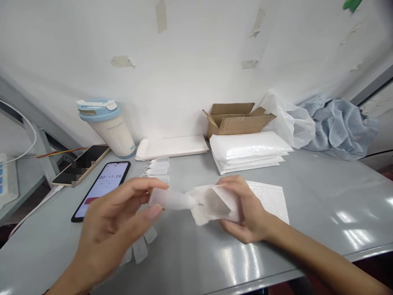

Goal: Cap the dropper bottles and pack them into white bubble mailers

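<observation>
My left hand (119,225) pinches a small translucent white plastic tube (172,199) between thumb and fingers. The tube lies sideways, its narrow end at the mouth of a small white paper bag (199,215). My right hand (244,209) grips that bag, its opening spread and facing left. How far the tube's tip reaches inside is blurred. Several similar small tubes (140,249) lie on the table beneath my left hand, partly hidden by it. Another group of tubes (158,169) lies farther back. Behind my right wrist rests a flat white padded envelope (273,198).
Along the wall stand a cup (110,131), a flat white stack (172,146), piled padded envelopes (250,149), an open cardboard box (239,123), a plastic bag (288,123) and blue cloth (340,127). Two phones (107,180) (82,164) lie left on the grey table (325,196).
</observation>
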### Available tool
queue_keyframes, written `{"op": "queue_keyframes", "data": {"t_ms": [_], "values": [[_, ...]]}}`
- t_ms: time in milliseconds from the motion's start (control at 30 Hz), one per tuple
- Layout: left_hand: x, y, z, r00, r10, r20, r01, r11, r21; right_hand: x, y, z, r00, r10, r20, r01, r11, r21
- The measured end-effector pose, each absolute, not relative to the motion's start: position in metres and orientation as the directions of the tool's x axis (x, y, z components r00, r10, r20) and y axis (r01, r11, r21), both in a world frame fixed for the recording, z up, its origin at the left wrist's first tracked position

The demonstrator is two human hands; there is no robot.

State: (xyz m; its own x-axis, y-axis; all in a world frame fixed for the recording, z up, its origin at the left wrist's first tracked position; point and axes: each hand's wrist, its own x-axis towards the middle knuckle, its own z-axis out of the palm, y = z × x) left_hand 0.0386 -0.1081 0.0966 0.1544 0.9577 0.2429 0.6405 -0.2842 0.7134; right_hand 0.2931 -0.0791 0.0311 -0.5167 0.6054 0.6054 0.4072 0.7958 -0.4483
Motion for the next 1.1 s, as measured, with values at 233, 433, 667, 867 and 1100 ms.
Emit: {"op": "queue_keyframes", "data": {"t_ms": [233,433,667,867,1100], "values": [[0.057,-0.089,0.047,0.491,0.860,0.139,0.728,-0.493,0.477,0.286,-0.070,0.013,-0.664,0.679,0.313,0.486,0.710,-0.510],[0.063,-0.086,0.035,0.461,0.885,0.060,0.782,-0.437,0.445,0.284,-0.071,0.018,-0.650,0.737,0.186,0.611,0.652,-0.448],[0.062,-0.083,0.043,0.425,0.900,-0.094,0.706,-0.265,0.656,0.284,-0.074,0.021,-0.652,0.739,0.169,0.615,0.646,-0.452],[0.077,-0.094,0.042,0.492,0.870,-0.024,0.646,-0.346,0.680,0.279,-0.082,0.026,-0.697,0.700,0.157,0.577,0.677,-0.457],[0.083,-0.099,0.039,0.536,0.841,-0.074,0.587,-0.308,0.749,0.277,-0.086,0.026,-0.718,0.681,0.147,0.561,0.690,-0.457]]}}
